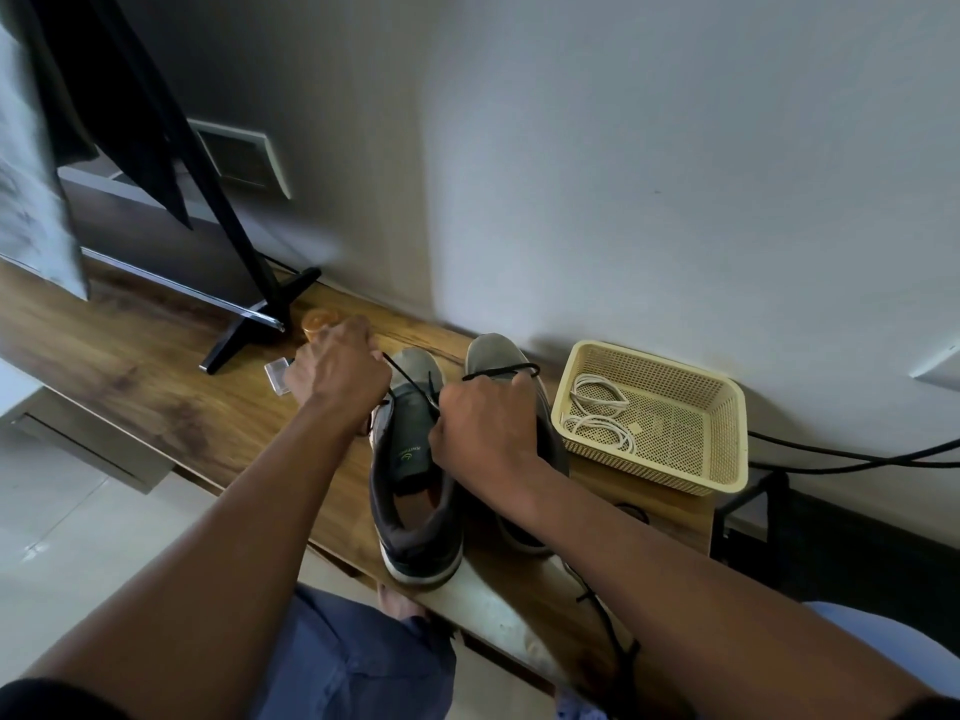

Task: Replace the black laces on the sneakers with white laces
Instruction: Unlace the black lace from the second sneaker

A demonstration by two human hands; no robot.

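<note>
While both fists close on a thin black lace (410, 383), a person works over a pair of grey fabric sneakers with white soles, standing toes to the wall on a brown wood-grain shelf (156, 387). The left sneaker (415, 491) sits near the shelf's front edge, its tongue exposed; the right sneaker (501, 356) stands just beside it at three o'clock, largely covered by the forearm. The left hand (337, 374), at ten o'clock from the left sneaker's tongue, has fingers curled tight on one end of the lace. The right hand (485, 428) grips a looped stretch of the same lace over the right sneaker. Coiled white laces (597, 413) lie in a cream perforated plastic basket (727, 407) at three o'clock from the sneakers. A black monitor stand (260, 319) stands at ten o'clock.
</note>
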